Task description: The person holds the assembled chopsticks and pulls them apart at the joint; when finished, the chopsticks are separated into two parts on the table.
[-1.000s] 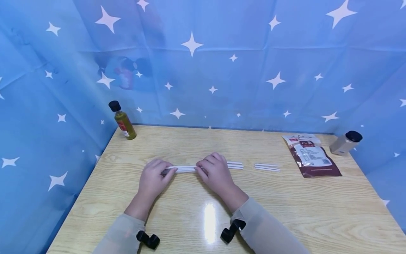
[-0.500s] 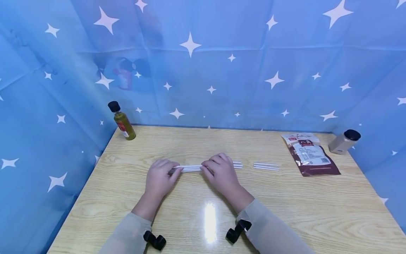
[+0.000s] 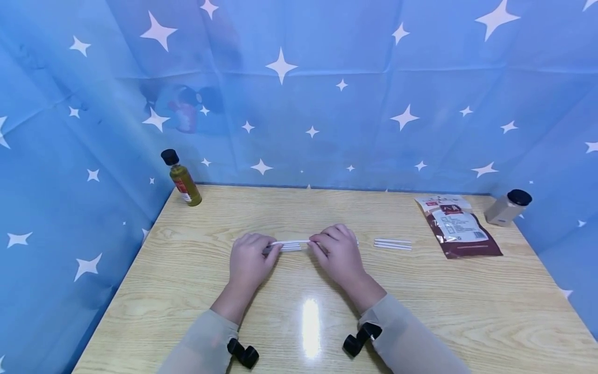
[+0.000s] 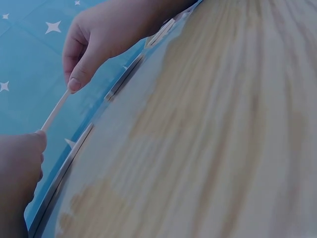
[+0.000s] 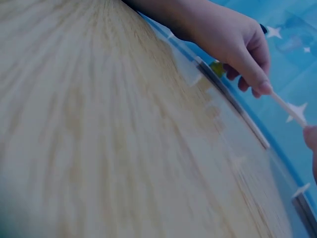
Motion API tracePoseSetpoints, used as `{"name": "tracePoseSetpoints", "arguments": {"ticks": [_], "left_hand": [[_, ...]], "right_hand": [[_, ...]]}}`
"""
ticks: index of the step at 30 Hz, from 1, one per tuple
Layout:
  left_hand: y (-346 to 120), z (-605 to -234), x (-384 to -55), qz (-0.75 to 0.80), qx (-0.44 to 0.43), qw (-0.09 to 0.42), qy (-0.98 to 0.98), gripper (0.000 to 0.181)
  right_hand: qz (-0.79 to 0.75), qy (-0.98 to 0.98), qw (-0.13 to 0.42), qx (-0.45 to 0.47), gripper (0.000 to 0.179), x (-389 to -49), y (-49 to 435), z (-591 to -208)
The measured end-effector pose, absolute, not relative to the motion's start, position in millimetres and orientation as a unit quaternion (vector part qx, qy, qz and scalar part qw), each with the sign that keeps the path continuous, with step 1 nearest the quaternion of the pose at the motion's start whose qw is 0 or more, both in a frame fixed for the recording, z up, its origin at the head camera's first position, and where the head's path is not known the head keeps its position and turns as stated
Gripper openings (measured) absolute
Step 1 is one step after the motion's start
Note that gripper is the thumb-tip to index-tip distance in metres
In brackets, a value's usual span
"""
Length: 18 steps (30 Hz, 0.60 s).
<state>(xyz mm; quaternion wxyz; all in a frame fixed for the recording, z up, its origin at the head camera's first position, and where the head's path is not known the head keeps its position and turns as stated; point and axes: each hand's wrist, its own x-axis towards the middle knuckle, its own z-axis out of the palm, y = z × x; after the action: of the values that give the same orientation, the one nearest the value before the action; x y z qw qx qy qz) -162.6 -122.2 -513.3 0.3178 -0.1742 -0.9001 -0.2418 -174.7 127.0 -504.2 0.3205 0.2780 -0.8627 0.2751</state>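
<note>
We see left hand (image 3: 249, 261) and right hand (image 3: 339, 254) pinch one stick (image 3: 299, 241) above the tabletop (image 3: 163, 291), probably steadying its half-hidden ends.

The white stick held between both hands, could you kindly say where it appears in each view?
Head: below centre, white stick between left hand and right hand.
Left wrist: white stick at left, slanting down leftward.
Right wrist: white stick near right edge, slanting down rightward.
Shared landmark: blue star-patterned backdrop.
</note>
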Motion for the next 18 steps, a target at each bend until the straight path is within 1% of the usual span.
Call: {"name": "tracePoseSetpoints", "arguments": {"ticks": [4,11,18], "left_hand": [[-114,-512,-162,-0.238,-0.165,0.314,-0.904,0.018],[-102,-513,-163,-0.240,-0.172,0.327,-0.898,0.017],[-91,-513,-162,-0.235,-0.170,0.313,-0.904,0.020]], "right_hand": [[0.278,-0.861,0.325,0.276,0.009,-174,133,-504],[0.271,-0.865,0.321,0.274,0.009,-172,145,-502],[0.266,-0.861,0.337,0.273,0.010,-168,158,-503]]}}
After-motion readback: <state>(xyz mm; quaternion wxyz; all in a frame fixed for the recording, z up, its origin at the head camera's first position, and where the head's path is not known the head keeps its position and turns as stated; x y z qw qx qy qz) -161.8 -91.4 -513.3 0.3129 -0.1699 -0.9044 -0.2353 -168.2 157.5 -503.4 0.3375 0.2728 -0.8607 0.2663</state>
